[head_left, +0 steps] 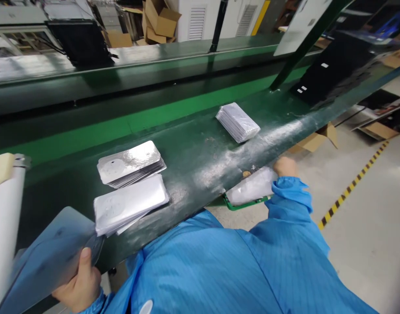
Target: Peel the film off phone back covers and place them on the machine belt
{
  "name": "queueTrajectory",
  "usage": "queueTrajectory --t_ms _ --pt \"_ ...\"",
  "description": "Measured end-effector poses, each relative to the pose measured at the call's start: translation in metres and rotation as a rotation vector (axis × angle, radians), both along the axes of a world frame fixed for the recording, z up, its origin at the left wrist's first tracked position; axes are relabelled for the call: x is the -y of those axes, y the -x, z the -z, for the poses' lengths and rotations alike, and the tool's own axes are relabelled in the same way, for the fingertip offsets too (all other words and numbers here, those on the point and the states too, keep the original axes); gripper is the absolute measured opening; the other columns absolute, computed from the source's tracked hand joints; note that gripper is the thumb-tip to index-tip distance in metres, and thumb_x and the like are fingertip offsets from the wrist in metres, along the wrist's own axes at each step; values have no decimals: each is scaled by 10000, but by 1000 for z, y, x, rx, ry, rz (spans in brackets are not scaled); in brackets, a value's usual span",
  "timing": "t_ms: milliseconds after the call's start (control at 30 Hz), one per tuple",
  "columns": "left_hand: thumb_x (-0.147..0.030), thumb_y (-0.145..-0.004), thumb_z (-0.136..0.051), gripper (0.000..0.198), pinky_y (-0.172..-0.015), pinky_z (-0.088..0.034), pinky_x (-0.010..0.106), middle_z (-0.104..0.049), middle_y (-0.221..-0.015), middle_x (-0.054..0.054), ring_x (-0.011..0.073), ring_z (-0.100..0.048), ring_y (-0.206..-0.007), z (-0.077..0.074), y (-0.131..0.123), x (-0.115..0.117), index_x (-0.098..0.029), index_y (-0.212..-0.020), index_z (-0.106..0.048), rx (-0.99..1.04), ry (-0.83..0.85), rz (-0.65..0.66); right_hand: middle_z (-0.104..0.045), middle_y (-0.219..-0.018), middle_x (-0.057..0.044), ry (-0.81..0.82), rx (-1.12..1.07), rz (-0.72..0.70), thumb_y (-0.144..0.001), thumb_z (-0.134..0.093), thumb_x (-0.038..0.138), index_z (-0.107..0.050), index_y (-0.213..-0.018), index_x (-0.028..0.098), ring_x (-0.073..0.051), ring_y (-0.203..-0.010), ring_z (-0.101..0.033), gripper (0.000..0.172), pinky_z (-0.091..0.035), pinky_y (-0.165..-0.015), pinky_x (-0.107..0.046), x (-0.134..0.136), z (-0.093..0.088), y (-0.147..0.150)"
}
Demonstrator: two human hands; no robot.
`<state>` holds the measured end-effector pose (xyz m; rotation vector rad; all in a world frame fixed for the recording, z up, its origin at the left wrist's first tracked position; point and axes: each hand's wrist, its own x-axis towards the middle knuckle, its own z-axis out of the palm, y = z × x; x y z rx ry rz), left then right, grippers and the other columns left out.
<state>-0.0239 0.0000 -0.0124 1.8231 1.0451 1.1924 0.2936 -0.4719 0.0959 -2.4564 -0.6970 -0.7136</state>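
Note:
At the lower left, my left hand [78,279] grips the edge of a bluish translucent plastic sheet [52,257], thumb on top. My right hand [285,166] is a closed fist out to the right, beside crumpled white plastic film [252,186] in a green basket [249,204] just off the bench edge. What the fist holds, if anything, is hidden. Between my hands, a stack of shiny silver rectangular plates [131,161] lies on the bench behind a stack of whitish rectangular sheets [130,203], both slightly fanned. Farther right sits a plastic-wrapped stack of similar plates [238,122].
The dark green bench [187,152] runs across the view. A white roll [4,231] stands at the left edge. Black boxes or panels [333,65] are piled at the far right, near a green post [304,48]. Behind are cardboard boxes [162,19] and a black panel [79,41].

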Motion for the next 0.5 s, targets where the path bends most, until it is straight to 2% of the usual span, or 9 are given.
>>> queueTrajectory --t_ms 67,100,167,200,267,300,333,433,500 --pt "-343 -652 -767 344 -1042 -431 516 -715 -1068 137 340 -647 -1054 3 0 -2 -96 -875 -677 -10 -9 4 -602 -899 -57 4 93 -29 -932 -571 357 -615 -938 165 -121 -750 -582 197 -497 -649 -233 -15 -14 -8" --pt "-356 -660 -760 337 -1045 -426 515 -721 -1041 137 334 -652 -1044 5 0 -3 -94 -855 -677 -11 1 -4 -599 -810 -54 3 135 -57 -935 -563 345 -616 -877 156 -114 -679 -567 205 -476 -598 -222 -35 -18 -13" --pt "-396 -673 -746 339 -1036 -435 504 -735 -974 122 306 -672 -994 8 0 -4 -100 -825 -680 -12 35 -29 -602 -711 -67 11 194 -156 -940 -541 310 -626 -825 153 -132 -624 -562 212 -461 -567 -238 -93 -21 -18" --pt "-417 -675 -742 345 -1029 -445 491 -741 -938 110 287 -683 -958 10 0 -5 -106 -813 -685 -10 44 -41 -633 -753 -89 29 209 -231 -933 -547 289 -642 -865 150 -157 -672 -588 181 -479 -608 -259 -129 -21 -18" --pt "-445 -672 -743 351 -1017 -461 456 -750 -876 85 255 -693 -905 12 -1 -5 -121 -801 -700 -6 43 -43 -674 -893 -73 102 207 -444 -925 -558 265 -654 -950 171 -187 -849 -624 137 -508 -785 -292 -203 -16 -11" --pt "-455 -672 -743 352 -1011 -470 438 -752 -850 76 243 -695 -888 13 -1 -5 -128 -799 -709 0 39 -37 -675 -979 -74 161 210 -575 -910 -582 255 -653 -998 165 -204 -948 -615 144 -499 -871 -312 -237 -13 -5" --pt "-464 -673 -741 353 -999 -481 420 -754 -827 69 236 -697 -875 13 -1 -4 -135 -797 -717 5 39 -28 -641 -1123 -111 288 218 -709 -889 -609 239 -632 -1089 130 -246 -1088 -568 229 -477 -943 -358 -267 -10 0" --pt "-498 -684 -722 369 -934 -529 386 -758 -788 67 227 -708 -824 10 -2 -1 -140 -776 -733 32 52 -11 -483 -1358 -164 578 249 -885 -849 -653 209 -546 -1249 61 -324 -1290 -399 440 -413 -1032 -474 -324 2 11" --pt "-512 -695 -706 381 -883 -557 374 -764 -797 76 228 -715 -798 7 -3 1 -139 -769 -742 41 70 15 -491 -1347 -170 641 274 -912 -862 -630 187 -548 -1250 48 -329 -1272 -425 420 -427 -1018 -487 -337 8 10"
